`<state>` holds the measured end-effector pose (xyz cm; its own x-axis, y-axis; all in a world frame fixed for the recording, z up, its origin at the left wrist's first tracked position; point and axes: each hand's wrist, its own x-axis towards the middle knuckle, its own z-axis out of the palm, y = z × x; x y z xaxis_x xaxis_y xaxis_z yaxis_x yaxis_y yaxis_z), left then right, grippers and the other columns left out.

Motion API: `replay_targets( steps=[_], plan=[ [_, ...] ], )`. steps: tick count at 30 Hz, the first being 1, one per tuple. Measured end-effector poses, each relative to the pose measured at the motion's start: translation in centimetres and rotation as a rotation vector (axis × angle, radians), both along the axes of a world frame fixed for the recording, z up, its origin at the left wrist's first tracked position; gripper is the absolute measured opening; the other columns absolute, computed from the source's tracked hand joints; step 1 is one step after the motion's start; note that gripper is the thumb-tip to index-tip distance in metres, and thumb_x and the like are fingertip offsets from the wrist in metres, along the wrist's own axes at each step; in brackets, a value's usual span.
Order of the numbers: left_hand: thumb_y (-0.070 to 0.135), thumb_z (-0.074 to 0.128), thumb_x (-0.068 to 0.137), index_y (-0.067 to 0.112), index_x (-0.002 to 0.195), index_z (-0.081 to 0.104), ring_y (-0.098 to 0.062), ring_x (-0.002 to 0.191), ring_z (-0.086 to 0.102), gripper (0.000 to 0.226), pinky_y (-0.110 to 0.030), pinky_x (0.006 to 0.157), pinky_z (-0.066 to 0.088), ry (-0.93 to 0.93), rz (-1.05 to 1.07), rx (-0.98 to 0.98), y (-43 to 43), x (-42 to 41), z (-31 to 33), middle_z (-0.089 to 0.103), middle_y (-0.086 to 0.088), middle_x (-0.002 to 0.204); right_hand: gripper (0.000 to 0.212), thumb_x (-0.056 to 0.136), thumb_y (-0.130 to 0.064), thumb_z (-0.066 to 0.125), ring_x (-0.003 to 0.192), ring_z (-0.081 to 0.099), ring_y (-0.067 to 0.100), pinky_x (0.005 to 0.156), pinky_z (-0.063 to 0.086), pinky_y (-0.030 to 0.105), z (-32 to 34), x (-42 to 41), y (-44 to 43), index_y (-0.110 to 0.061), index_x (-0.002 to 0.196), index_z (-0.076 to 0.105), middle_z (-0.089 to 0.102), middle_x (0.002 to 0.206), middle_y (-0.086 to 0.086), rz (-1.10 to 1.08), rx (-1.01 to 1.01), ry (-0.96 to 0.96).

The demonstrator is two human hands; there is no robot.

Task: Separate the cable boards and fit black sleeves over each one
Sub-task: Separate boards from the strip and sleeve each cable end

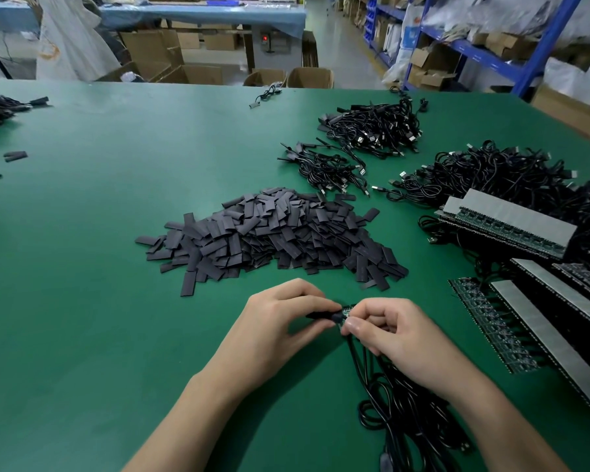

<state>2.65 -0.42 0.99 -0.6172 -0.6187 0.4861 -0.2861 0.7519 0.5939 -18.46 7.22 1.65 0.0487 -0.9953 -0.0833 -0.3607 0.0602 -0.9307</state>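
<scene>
My left hand pinches a black sleeve low over the green table. My right hand pinches a small green cable board, whose end meets the sleeve's mouth. The board's black cable hangs down from my right hand into a bundle of cables near the front edge. A big heap of loose black sleeves lies just beyond my hands. Joined strips of cable boards lie at the right.
Piles of black USB cables lie at the back right, with more tangled cables and stacked board strips on the right. A single cable lies at the far edge. Cardboard boxes and blue shelving stand beyond the table.
</scene>
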Motion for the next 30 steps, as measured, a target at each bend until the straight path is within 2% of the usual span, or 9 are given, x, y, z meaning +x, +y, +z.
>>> replay_targets(
  steps=[5, 10, 12, 15, 18, 20, 24, 27, 30],
  plan=[
    [0.024, 0.075, 0.093, 0.019, 0.109, 0.078, -0.003, 0.093, 0.067, 0.017, -0.027, 0.083, 0.056, 0.018, -0.003, 0.003, 0.04, 0.03, 0.06, 0.067, 0.012, 0.105, 0.020, 0.090, -0.046, 0.063, 0.066, 0.057, 0.005, 0.068, 0.044, 0.021, 0.07, -0.14, -0.11, -0.032, 0.087, 0.077, 0.068, 0.069, -0.012, 0.036, 0.006, -0.029],
    [0.021, 0.076, 0.094, 0.019, 0.109, 0.077, -0.004, 0.093, 0.067, 0.016, -0.029, 0.081, 0.056, 0.015, -0.041, -0.026, 0.17, -0.08, 0.07, 0.067, 0.010, 0.104, 0.029, 0.083, -0.057, 0.062, 0.090, 0.072, 0.022, 0.094, 0.053, 0.044, -0.26, -0.02, -0.25, -0.033, 0.090, 0.077, 0.079, 0.090, 0.001, 0.024, -0.005, -0.025],
    [0.023, 0.075, 0.094, 0.020, 0.109, 0.077, -0.004, 0.093, 0.066, 0.016, -0.029, 0.081, 0.056, 0.013, -0.055, -0.038, 0.18, -0.13, 0.10, 0.067, 0.010, 0.105, 0.030, 0.083, -0.058, 0.061, 0.086, 0.071, 0.017, 0.093, 0.053, 0.048, -0.45, 0.05, -0.30, -0.034, 0.090, 0.077, 0.078, 0.088, 0.001, 0.022, -0.016, -0.014],
    [0.023, 0.077, 0.092, 0.020, 0.109, 0.078, -0.004, 0.094, 0.067, 0.017, -0.027, 0.084, 0.056, 0.045, -0.016, -0.039, 0.19, -0.22, 0.07, 0.068, 0.010, 0.104, 0.032, 0.085, -0.060, 0.059, 0.083, 0.066, 0.036, 0.086, 0.053, 0.053, -0.73, 0.02, -0.38, -0.034, 0.091, 0.078, 0.075, 0.085, 0.011, 0.011, -0.029, -0.015],
    [0.026, 0.081, 0.086, 0.018, 0.111, 0.078, -0.004, 0.091, 0.067, 0.026, -0.022, 0.084, 0.055, 0.160, 0.126, -0.001, 0.23, -0.36, 0.19, 0.070, 0.010, 0.102, 0.035, 0.089, -0.060, 0.058, 0.064, 0.043, 0.024, 0.065, 0.037, 0.040, -0.72, -0.09, -0.32, -0.031, 0.092, 0.078, 0.053, 0.064, 0.006, -0.001, -0.033, -0.054],
    [0.025, 0.082, 0.082, 0.015, 0.106, 0.079, -0.007, 0.082, 0.068, 0.026, -0.020, 0.079, 0.054, 0.244, 0.204, 0.037, 0.12, -0.28, 0.26, 0.072, 0.009, 0.097, 0.029, 0.092, -0.051, 0.059, 0.064, 0.043, 0.013, 0.066, 0.035, 0.032, -0.61, -0.13, -0.36, -0.031, 0.092, 0.079, 0.048, 0.061, -0.008, -0.021, -0.034, -0.079],
    [0.022, 0.079, 0.084, 0.016, 0.096, 0.081, -0.009, 0.078, 0.069, 0.014, -0.020, 0.074, 0.054, 0.281, 0.238, 0.073, 0.21, -0.12, 0.33, 0.074, 0.010, 0.091, 0.022, 0.092, -0.036, 0.059, 0.064, 0.049, 0.006, 0.064, 0.039, 0.016, -0.23, 0.02, -0.35, -0.030, 0.093, 0.080, 0.054, 0.062, -0.008, -0.016, -0.012, -0.155],
    [0.021, 0.077, 0.085, 0.017, 0.106, 0.080, -0.010, 0.080, 0.069, 0.021, -0.017, 0.075, 0.053, 0.288, 0.230, 0.062, 0.40, -0.20, 0.46, 0.074, 0.010, 0.093, 0.022, 0.092, -0.036, 0.059, 0.063, 0.050, 0.006, 0.066, 0.041, 0.015, -0.36, 0.15, -0.34, -0.030, 0.094, 0.080, 0.055, 0.060, -0.008, -0.033, -0.017, -0.155],
    [0.021, 0.078, 0.086, 0.018, 0.106, 0.081, -0.006, 0.082, 0.068, 0.020, -0.017, 0.075, 0.053, 0.270, 0.234, 0.042, 0.37, -0.19, 0.28, 0.075, 0.011, 0.096, 0.022, 0.092, -0.041, 0.060, 0.063, 0.051, 0.009, 0.069, 0.041, 0.026, -0.65, 0.10, -0.41, -0.029, 0.093, 0.079, 0.057, 0.059, -0.006, -0.070, -0.011, -0.145]
  ],
)
